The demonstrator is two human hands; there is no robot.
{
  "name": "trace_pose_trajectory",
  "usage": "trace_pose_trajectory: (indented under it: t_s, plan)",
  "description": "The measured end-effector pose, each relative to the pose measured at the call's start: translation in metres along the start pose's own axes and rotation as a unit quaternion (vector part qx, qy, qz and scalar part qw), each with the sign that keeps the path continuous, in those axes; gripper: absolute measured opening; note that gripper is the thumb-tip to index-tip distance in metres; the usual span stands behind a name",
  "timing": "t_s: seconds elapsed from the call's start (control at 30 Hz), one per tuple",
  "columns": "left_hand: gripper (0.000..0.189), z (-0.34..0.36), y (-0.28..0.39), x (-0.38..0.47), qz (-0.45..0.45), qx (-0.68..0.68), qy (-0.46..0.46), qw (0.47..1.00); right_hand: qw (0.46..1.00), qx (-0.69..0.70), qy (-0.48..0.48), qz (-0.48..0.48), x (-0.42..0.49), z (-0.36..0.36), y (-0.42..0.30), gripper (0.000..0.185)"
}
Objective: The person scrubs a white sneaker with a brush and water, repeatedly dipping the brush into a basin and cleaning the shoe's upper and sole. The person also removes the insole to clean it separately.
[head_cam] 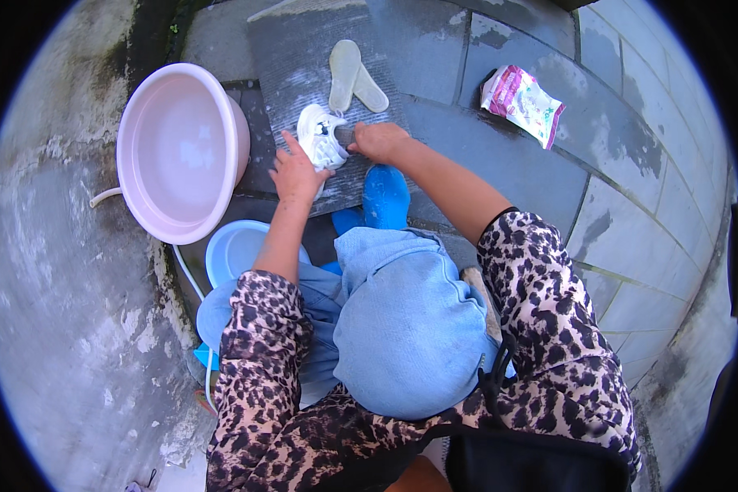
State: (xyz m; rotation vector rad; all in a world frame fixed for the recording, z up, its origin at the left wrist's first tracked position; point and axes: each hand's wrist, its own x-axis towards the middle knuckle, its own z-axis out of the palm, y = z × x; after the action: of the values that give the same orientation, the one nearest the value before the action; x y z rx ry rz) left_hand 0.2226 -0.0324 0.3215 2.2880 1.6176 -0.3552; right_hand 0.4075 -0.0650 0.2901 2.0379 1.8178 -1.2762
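A white shoe (317,135) lies on a wet, ribbed mat (283,55). My left hand (296,171) grips its lower left side, thumb and fingers spread around it. To the right of the shoe, my right hand (378,140) is closed on a brush (345,136), whose end reaches into the shoe's opening; most of the brush is hidden. Two pale insoles (344,71) lie overlapping on the mat just above the shoe. White material, its kind unclear, shows beneath my left hand.
A large pink basin (226,154) holding water stands left of the mat. Below it are a light blue basin (216,243) and a pale hose (187,270). A printed plastic bag (519,101) lies on the paving at the right. My blue boots (386,194) touch the mat's near edge.
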Motion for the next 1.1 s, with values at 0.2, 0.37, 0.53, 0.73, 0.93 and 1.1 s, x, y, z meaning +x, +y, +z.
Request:
trace_pose_trajectory:
  t_s: [0.2,0.37,0.53,0.73,0.93,1.1]
  plan:
    - [0.105,0.008,-0.019,0.023,0.005,-0.054,-0.09,0.994,0.996,-0.062,-0.062,-0.027,-0.003,-0.009,0.023,0.055]
    - [0.103,0.019,-0.019,0.021,0.059,-0.044,-0.048,0.996,1.0,0.001,0.008,0.029,0.006,-0.002,0.014,0.056]
    - [0.098,0.008,-0.025,0.033,0.087,-0.037,-0.107,0.99,0.995,-0.024,-0.066,0.072,0.008,-0.001,-0.003,0.06]
    - [0.088,-0.003,-0.041,0.059,0.171,-0.027,-0.243,0.954,0.994,-0.074,-0.061,0.05,-0.009,-0.011,-0.005,0.063]
    - [0.079,0.01,-0.032,0.046,0.117,-0.058,-0.164,0.978,0.995,-0.031,-0.018,0.096,0.004,0.011,-0.015,0.055]
    - [0.076,0.018,-0.031,0.039,0.068,-0.08,-0.123,0.987,0.991,-0.115,0.055,0.035,-0.008,0.026,-0.004,0.048]
